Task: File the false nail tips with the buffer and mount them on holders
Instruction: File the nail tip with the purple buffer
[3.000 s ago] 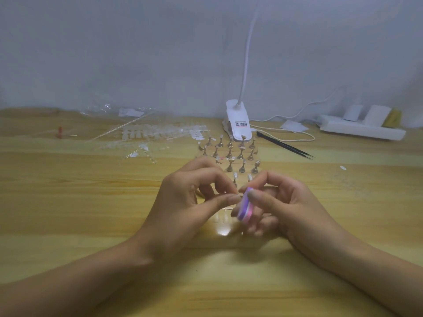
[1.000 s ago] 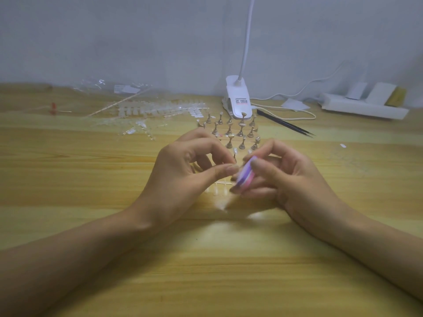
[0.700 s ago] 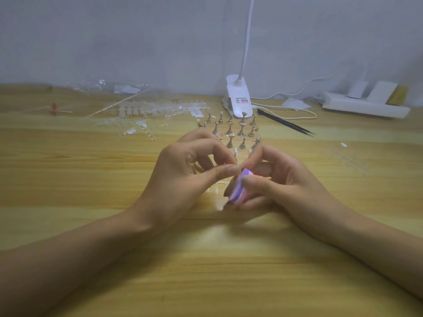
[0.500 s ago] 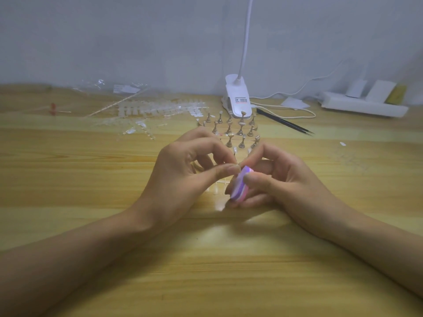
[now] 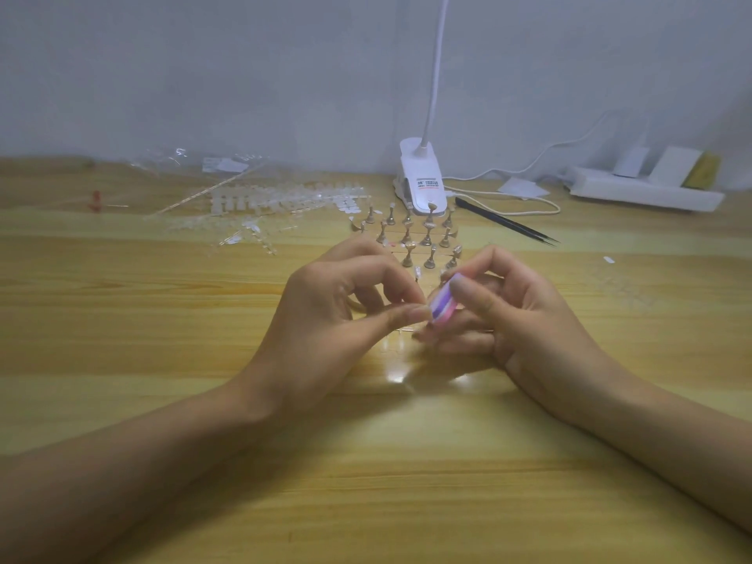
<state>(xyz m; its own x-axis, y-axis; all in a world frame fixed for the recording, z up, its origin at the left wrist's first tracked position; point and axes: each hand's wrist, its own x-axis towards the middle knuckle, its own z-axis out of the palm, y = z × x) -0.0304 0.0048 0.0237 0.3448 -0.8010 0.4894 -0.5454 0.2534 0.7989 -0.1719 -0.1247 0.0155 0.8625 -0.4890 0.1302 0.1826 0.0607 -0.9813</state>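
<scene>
**Buffer meets pinched fingertips at table centre**

The right hand [image 5: 517, 319] grips a pink-and-purple buffer [image 5: 441, 305] between thumb and curled fingers. Its edge touches the left hand [image 5: 337, 315], whose thumb and forefinger are pinched together; whether they hold a nail tip is too small to tell. The holders [image 5: 415, 234] stand at 12 o'clock from the hands, and the clear nail tip strips [image 5: 285, 201] lie at 10 o'clock.

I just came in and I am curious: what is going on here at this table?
A person works at a wooden table. The right hand holds a purple and pink buffer against the fingertips of the left hand, which pinch what is likely a nail tip, too small to see. Behind the hands stand rows of holders, a few seemingly with tips on.
</scene>
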